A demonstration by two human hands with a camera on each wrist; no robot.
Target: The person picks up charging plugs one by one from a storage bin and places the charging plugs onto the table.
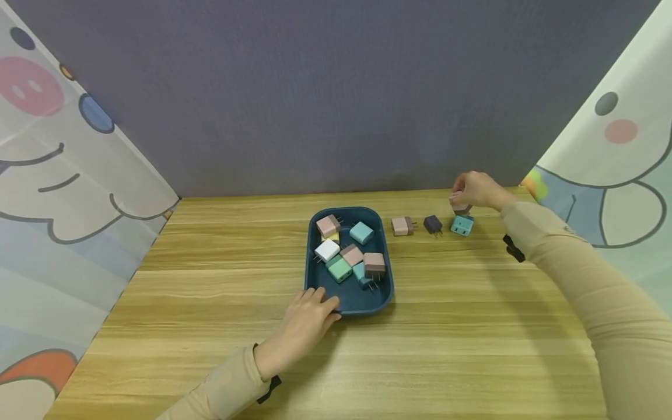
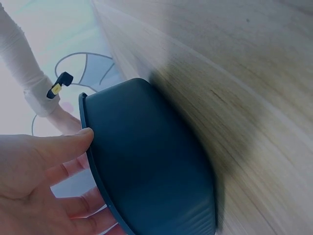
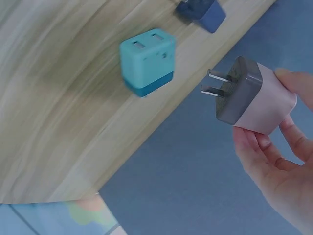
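My right hand (image 1: 479, 190) pinches a pink-and-mauve plug charger (image 3: 264, 98) by its pale end, its two metal prongs pointing away from the fingers. Just below it on the table stands a teal charger (image 1: 462, 225), with slots on its upper face in the right wrist view. To the left are a dark navy charger (image 1: 433, 224) and another pink charger (image 1: 402, 226). My left hand (image 1: 303, 319) grips the near-left rim of a dark blue tray (image 2: 146, 161), thumb against the outer side. Inside lie several chargers, including a white one (image 1: 328, 250), a green one (image 1: 339, 269) and a teal one (image 1: 361, 233).
The wooden table (image 1: 220, 268) ends at a grey-blue partition (image 1: 336, 99) behind the tray. Cartoon-printed curtains (image 1: 619, 116) border both sides. Part of a yellow item (image 1: 332, 237) shows beneath a pink charger in the tray.
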